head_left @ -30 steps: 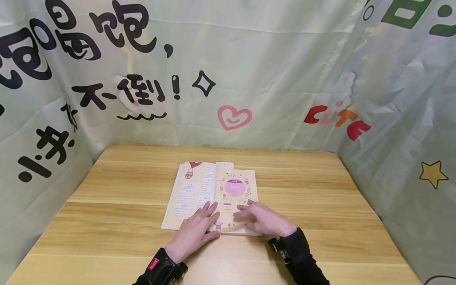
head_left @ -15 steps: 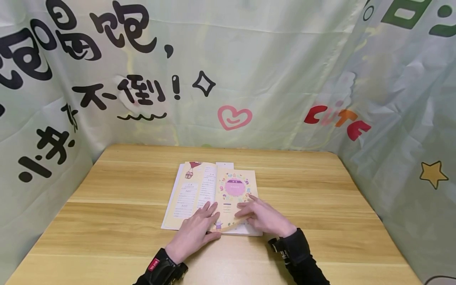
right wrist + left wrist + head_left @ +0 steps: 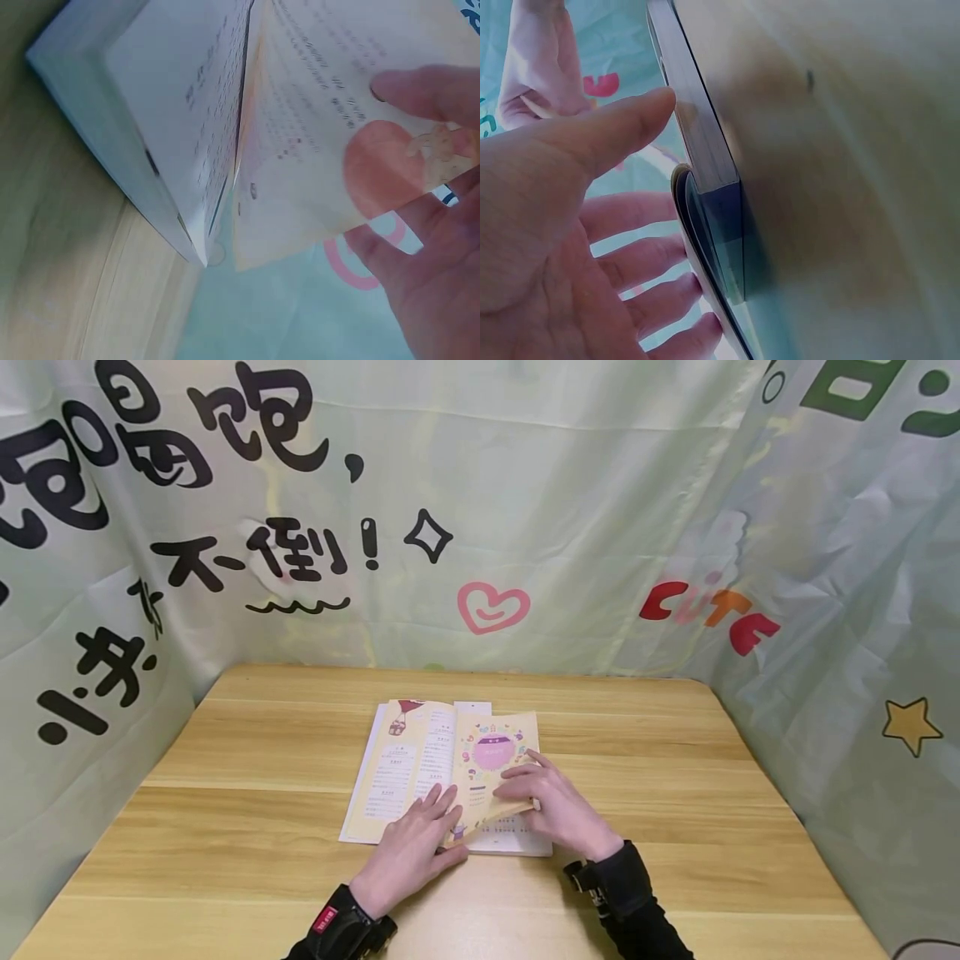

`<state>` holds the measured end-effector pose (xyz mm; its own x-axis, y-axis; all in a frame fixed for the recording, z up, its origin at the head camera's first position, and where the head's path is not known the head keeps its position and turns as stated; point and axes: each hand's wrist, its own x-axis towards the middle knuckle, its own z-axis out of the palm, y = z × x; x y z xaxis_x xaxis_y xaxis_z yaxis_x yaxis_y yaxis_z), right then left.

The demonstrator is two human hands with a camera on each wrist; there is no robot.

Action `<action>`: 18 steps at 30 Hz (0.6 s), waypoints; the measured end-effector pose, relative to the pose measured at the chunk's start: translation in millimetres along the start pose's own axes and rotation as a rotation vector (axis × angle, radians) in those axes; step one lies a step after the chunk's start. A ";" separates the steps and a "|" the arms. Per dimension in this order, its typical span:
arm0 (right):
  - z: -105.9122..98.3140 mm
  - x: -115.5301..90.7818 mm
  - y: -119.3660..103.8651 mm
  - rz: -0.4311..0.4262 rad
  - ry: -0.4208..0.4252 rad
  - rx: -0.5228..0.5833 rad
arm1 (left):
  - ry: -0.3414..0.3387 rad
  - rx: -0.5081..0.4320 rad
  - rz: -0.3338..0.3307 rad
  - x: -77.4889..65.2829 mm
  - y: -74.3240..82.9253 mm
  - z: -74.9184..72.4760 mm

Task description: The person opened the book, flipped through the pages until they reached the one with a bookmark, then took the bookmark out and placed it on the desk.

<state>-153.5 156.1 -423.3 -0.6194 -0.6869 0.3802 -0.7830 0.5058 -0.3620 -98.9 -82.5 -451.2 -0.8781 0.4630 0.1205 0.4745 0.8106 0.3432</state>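
An open book (image 3: 392, 777) lies in the middle of the table, its left page carrying printed text and a balloon picture. My left hand (image 3: 412, 845) rests on it near the spine, fingers straight across the lower part; in the left wrist view its thumb lies against the book's bottom edge (image 3: 703, 127). My right hand (image 3: 561, 810) pinches a cream page (image 3: 491, 750) with a pink circle, lifting its lower right corner. White pages with text (image 3: 510, 837) show beneath. In the right wrist view the thumb (image 3: 435, 91) presses the back of the raised page (image 3: 307, 187).
The wooden table (image 3: 262, 735) stretches around the book on all sides. A pale printed curtain (image 3: 585, 510) with lettering hangs behind it and along both sides. Dark straps sit on both wrists.
My right hand has moved slightly up and away, raising the cream page's lower right corner, so more of the white page below shows. The left hand stays almost still.
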 end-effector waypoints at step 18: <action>16.5 8.9 -1.5 -0.047 0.336 -0.122 | 0.179 0.115 0.127 5.2 -2.5 4.3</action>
<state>-156.9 140.6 -433.5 -0.5503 -0.5112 0.6602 -0.7997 0.5500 -0.2407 -104.4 -80.6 -455.4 -0.8033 0.5008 0.3224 0.5762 0.7905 0.2078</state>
